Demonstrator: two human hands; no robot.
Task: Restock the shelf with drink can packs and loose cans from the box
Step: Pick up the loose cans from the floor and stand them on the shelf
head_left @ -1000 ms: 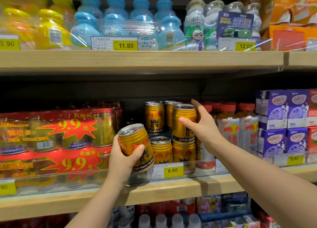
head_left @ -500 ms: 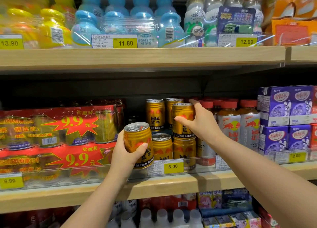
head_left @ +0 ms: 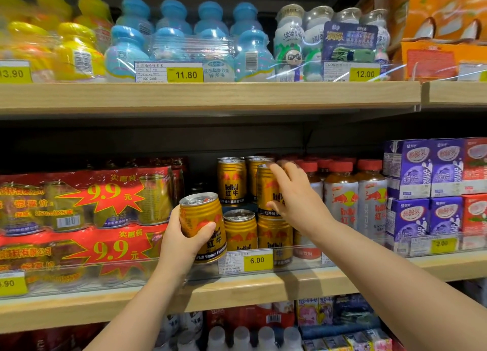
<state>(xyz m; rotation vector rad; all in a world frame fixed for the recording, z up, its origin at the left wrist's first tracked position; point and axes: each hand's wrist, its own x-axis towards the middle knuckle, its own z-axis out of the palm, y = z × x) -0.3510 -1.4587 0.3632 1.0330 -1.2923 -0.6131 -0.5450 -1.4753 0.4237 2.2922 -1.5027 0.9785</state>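
1. Gold tin: loose can (head_left: 201, 225), gripped round its body by the left hand (head_left: 181, 241), thumb across the front, tilted slightly and held in front of the shelf lip; judged kept waiting until a slot is ready
2. Stacked can (head_left: 266, 189), gold, upper tier, standing on a lower can (head_left: 274, 238); right hand (head_left: 292, 200) curls round its right side, thumb low on the front, fingers at the rim; likely steadying or squaring it on the stack
3. Open slot: short can (head_left: 239, 230) in the front row carries nothing on top, just beside the held can; judged the nearest landing place
4. Rear can (head_left: 231, 182) stands behind that slot, limiting depth
5. Clear rail with price tag (head_left: 257, 260) runs along the shelf edge (head_left: 237, 288); cans must be lifted over it
6. Red multipacks (head_left: 79, 200) crowd the left; red-capped bottles (head_left: 341, 192) the right; purple cartons (head_left: 421, 171) well beyond
7. Supply box not in view
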